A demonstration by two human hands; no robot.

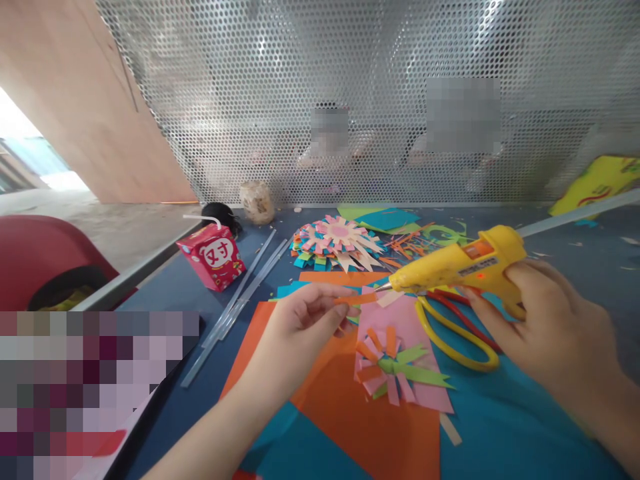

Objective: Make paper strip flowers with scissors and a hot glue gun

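My left hand [305, 320] pinches a thin orange paper strip [357, 299] in front of me. My right hand [545, 327] grips a yellow hot glue gun [460, 263], and its nozzle tip touches the end of that strip. Just below lies a half-built paper flower [395, 370] of orange, pink and green strips on a pink sheet [415, 327]. Under it are an orange sheet [350, 413] and blue paper.
Yellow-and-red scissors [450, 333] lie beside the pink sheet. A finished paper flower [335, 240], a red drink carton with a straw [213, 255], clear glue sticks [245, 293] and paper scraps cover the blue table. A perforated metal screen [350, 100] stands behind, with people beyond it.
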